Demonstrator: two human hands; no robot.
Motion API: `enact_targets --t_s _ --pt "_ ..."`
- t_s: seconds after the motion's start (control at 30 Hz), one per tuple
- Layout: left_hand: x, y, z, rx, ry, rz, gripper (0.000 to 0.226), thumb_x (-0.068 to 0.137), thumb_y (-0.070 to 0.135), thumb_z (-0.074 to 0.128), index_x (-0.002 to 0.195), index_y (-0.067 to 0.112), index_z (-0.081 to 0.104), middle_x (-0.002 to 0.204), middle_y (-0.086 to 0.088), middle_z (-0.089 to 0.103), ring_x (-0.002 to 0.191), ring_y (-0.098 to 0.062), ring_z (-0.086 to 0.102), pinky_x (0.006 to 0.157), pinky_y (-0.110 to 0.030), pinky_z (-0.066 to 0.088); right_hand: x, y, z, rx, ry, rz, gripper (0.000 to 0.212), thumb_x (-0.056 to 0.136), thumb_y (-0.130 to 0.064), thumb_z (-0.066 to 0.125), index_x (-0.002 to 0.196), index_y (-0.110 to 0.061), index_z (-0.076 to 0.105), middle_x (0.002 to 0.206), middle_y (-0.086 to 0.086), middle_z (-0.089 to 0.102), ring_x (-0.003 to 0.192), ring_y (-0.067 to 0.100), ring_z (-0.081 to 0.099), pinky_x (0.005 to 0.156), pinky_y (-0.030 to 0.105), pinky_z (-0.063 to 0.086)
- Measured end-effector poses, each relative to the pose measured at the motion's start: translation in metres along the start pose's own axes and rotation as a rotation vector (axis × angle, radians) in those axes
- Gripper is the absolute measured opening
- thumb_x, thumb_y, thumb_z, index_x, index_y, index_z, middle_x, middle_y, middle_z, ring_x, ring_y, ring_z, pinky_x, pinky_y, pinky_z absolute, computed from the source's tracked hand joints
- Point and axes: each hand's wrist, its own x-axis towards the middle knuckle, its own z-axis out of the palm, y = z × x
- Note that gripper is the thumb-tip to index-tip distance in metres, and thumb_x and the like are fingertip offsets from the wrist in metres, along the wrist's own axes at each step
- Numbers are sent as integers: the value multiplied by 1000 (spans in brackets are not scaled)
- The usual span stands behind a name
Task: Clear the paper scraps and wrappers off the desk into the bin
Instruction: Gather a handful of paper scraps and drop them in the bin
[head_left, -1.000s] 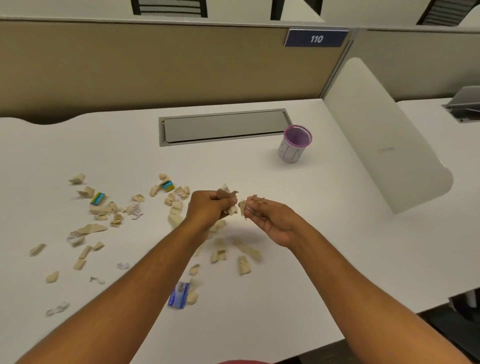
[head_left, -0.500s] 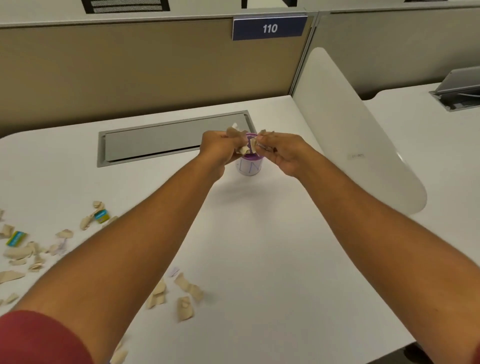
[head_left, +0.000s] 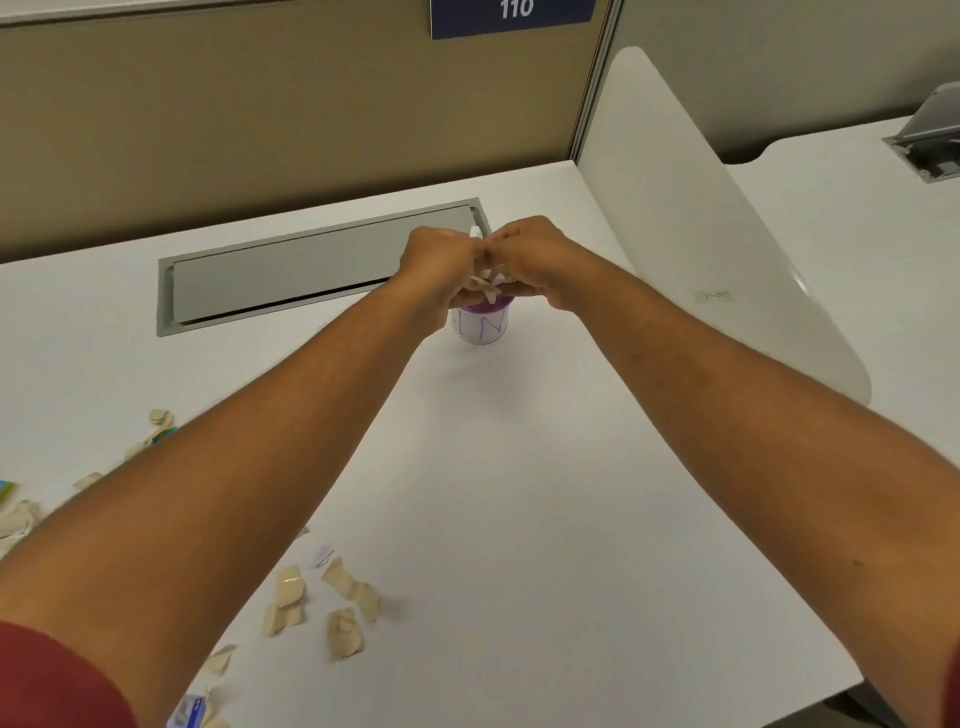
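above the small bin (head_left: 480, 327), left hand (head_left: 441, 262) and right hand (head_left: 540, 254) meet knuckle-to-knuckle, each grip curled around paper scraps (head_left: 485, 286).

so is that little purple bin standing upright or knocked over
Upright: the purple-rimmed bin stands on its base on the desk, rim facing up beneath both hands holding paper scraps.

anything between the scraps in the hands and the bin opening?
Nothing visible. Both hands, left and right, hold the tan scraps directly above the small purple-rimmed bin, whose mouth they mostly hide. More scraps on the desk lie apart, near the person.
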Motion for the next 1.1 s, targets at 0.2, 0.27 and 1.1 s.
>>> enact_targets --t_s 0.2,0.27,1.1 --pt "-5 4 -6 -77 -9 -10 10 96 9 59 101 4 66 105 -15 67 91 -33 73 79 -48 68 3 -4 -1 -227 30 -57 28 98 -3 60 124 -5 69 125 16 68 112 33 69 97 45 61" --pt "-4 2 -6 -68 2 -10 18 97 12 60 112 3 66 109 -15 67 101 -33 73 84 -49 67 2 -4 -4 -261 42 -115 34 95 2 64 129 -6 67 130 15 66 118 32 67 98 44 60" --pt "-1 -224 -35 1195 -92 444 101 78 100 15 162 48 -9 173 9 -24 159 -30 -27 118 -70 -18 -57 158 53 -540 174 -384 15 94 -12 63 97 -5 76 98 12 73 90 29 69 82 43 57"
